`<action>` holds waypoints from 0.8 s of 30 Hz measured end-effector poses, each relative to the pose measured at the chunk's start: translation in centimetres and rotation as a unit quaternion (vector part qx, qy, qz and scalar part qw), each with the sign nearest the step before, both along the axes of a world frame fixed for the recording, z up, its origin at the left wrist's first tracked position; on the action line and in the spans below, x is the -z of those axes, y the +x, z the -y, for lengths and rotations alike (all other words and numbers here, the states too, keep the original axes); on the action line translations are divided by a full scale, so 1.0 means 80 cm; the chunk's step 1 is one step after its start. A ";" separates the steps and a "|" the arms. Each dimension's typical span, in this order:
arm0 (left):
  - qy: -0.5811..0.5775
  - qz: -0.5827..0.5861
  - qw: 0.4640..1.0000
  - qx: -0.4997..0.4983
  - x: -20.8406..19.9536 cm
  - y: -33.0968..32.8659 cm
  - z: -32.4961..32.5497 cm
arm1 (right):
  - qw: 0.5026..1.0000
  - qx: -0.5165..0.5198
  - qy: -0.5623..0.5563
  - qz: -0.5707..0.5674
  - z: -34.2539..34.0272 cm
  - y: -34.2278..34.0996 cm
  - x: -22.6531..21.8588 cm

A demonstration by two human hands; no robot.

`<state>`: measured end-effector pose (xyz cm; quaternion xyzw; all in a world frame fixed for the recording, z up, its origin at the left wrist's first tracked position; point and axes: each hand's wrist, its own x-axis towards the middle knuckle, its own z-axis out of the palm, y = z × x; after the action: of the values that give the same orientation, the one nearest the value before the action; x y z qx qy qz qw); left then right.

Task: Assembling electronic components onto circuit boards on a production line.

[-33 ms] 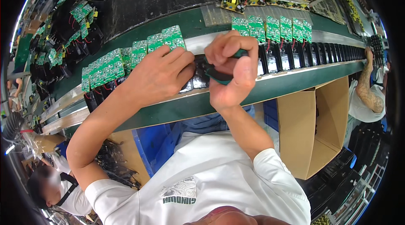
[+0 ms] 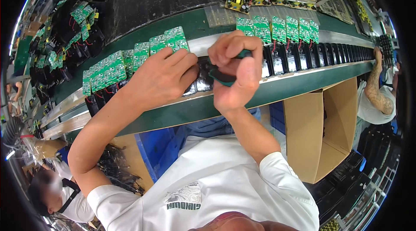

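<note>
On the left, a group of green circuit boards [image 2: 104, 71] lay overlapped along the far side of the row on the counter [image 2: 195, 113]. The boards appeared light, stiff and fragile; you were best served by holding their bare edges, clear of the soldered faces.

Next, your left grip [image 2: 164, 76] was bent over the row, just beside the end of that group. Its fingertips were hidden, so you could not tell whether it pinched anything.

Between your hands, a black case [image 2: 203, 84] sat in the row, partly covered. Its shine suggested hard, smooth, slightly slippery plastic, light enough for one hand; its side walls offered the surest hold.

Above it, a hand tool [image 2: 222, 78] with green handles was held, closed around, by your right grip [image 2: 246, 75]. Its working end was hidden. You could expect it to be stiff and sturdy.

To the right, more boards [image 2: 279, 30] stood beside a line of cases [image 2: 277, 62], with thin red wires [image 2: 287, 46] between them. The wires looked soft and easily torn; you needed to support board and case together.
</note>
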<state>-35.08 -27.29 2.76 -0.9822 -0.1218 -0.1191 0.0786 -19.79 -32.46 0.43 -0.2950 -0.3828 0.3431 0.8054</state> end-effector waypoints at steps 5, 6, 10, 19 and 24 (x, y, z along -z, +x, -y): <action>-0.005 0.006 1.000 -0.003 0.002 0.002 0.000 | 0.993 -0.034 0.081 0.077 0.004 0.007 0.018; -0.006 0.008 1.000 -0.004 0.001 0.003 0.000 | 0.987 -0.048 0.113 0.104 0.005 0.009 0.020; -0.037 -0.007 0.998 -0.055 -0.008 0.010 0.008 | 0.998 -0.007 0.059 0.027 0.012 0.008 0.017; -0.089 0.071 0.983 -0.144 -0.010 0.017 0.026 | 0.992 -0.036 0.118 0.021 0.054 0.024 0.025; -0.087 0.110 0.979 -0.149 -0.001 0.023 0.029 | 0.993 -0.029 0.108 0.035 0.058 0.021 0.023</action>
<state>-33.24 -29.60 2.81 -0.9370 -0.2849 -0.2021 -0.0043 -18.09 -37.12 -1.45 -0.2070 -0.4543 0.3122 0.8083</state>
